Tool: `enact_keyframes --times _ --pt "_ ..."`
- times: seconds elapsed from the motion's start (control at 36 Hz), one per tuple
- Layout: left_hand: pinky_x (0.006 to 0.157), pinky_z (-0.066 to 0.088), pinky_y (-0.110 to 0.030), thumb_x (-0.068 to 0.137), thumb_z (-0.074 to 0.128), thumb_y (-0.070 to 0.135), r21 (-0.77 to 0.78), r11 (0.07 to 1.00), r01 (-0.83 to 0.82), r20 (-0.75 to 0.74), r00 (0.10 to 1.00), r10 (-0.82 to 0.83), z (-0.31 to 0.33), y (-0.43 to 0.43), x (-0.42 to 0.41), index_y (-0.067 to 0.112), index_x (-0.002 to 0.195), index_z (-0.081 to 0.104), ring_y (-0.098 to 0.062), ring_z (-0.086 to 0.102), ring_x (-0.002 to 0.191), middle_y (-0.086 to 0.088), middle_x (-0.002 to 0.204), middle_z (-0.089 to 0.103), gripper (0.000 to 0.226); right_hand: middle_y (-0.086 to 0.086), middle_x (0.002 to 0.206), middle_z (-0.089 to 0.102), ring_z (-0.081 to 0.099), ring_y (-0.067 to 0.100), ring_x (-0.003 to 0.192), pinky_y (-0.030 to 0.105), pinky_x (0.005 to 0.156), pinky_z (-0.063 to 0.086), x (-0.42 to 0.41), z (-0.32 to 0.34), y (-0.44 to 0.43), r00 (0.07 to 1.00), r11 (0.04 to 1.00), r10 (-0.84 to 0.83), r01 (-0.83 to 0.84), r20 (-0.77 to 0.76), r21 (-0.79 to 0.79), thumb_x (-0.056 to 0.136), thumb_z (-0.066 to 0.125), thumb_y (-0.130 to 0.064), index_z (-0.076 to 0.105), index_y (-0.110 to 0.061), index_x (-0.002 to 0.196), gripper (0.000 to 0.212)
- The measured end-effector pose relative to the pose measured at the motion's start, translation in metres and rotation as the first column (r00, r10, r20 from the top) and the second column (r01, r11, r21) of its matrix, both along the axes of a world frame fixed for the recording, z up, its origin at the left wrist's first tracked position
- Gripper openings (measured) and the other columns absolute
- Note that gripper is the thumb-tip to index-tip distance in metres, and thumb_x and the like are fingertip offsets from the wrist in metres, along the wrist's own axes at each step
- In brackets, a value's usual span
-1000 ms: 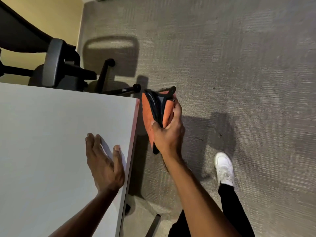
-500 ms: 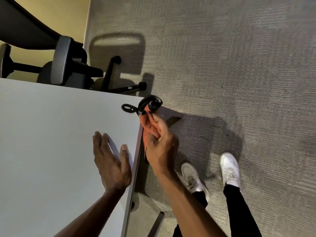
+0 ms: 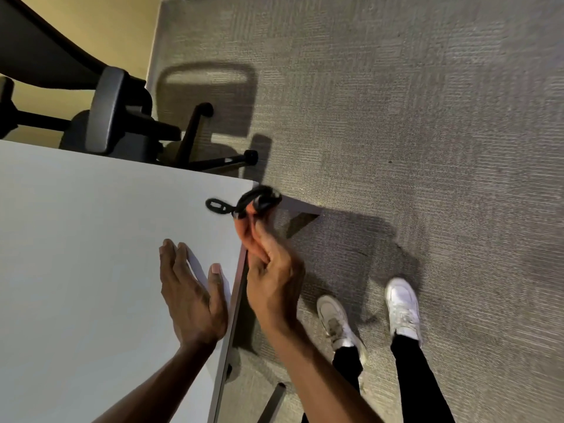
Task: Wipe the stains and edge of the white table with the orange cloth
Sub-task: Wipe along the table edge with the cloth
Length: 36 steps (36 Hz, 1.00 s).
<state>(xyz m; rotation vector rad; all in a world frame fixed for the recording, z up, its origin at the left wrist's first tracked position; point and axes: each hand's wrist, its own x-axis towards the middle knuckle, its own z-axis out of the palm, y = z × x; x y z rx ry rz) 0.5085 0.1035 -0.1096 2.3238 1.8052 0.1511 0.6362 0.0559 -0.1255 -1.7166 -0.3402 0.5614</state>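
A person stands at the corner of a white table [image 3: 91,254], right hand [image 3: 271,276] closed around an orange cloth [image 3: 251,210] and pressing it against the table's side edge just short of the far corner. Little of the cloth shows: a strip of orange between the fingers, its black trim bunched above them, and a black hanging loop [image 3: 217,206] lying on the tabletop. The left hand [image 3: 192,294] rests flat and open on the table surface close to the same edge, holding nothing, apparently bracing. A dark office chair [image 3: 122,123] sits beyond the table's far side; white sneakers [image 3: 403,309] stand on grey carpet [image 3: 396,102].

The step in hand looks like the edge wipe. Done well, it would mean keeping the cloth wrapped over the lip so that both top rim and side face are covered, drawing it along the edge in one steady stroke with even pressure, and keeping the loose loop tucked so it does not drag. No stains can be made out on the visible tabletop
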Motion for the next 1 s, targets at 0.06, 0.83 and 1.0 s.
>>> enact_keyframes --times 0.06,0.83,1.0 --pt "0.139 0.017 -0.052 0.110 0.036 0.057 -0.001 1.000 -0.007 -0.008 1.000 0.007 0.000 0.000 0.000 0.011 0.176 0.024 -0.019 0.008 0.176 -0.004 0.189 0.011 0.081 -0.002 0.124 0.080 0.077 0.009 0.111 0.036 0.086 0.066 -0.014 0.001 -0.017 0.998 0.999 0.047 -0.046 -0.050 0.016 0.100 0.066 -0.014 0.068 -0.020 0.144 0.045" --pt "0.140 0.016 -0.052 0.111 0.033 0.060 -0.012 1.000 -0.001 -0.001 1.000 0.001 0.003 0.000 0.002 0.013 0.177 0.023 -0.017 0.005 0.176 -0.001 0.189 0.009 0.082 0.001 0.114 0.083 0.080 0.013 0.102 0.039 0.083 0.067 0.047 0.009 0.029 0.999 0.996 -0.036 0.039 0.031 -0.082 0.096 0.074 -0.003 0.072 -0.018 0.137 0.044" --pt "0.140 0.016 -0.053 0.110 0.034 0.060 -0.029 0.999 -0.013 -0.001 1.000 0.013 0.003 -0.001 0.001 0.014 0.177 0.022 -0.015 0.002 0.176 0.000 0.190 0.006 0.083 -0.006 0.119 0.082 0.079 0.013 0.103 0.038 0.083 0.064 0.016 0.004 -0.020 0.975 0.970 0.219 -0.214 0.031 -0.114 0.104 0.068 -0.027 0.072 -0.028 0.139 0.036"
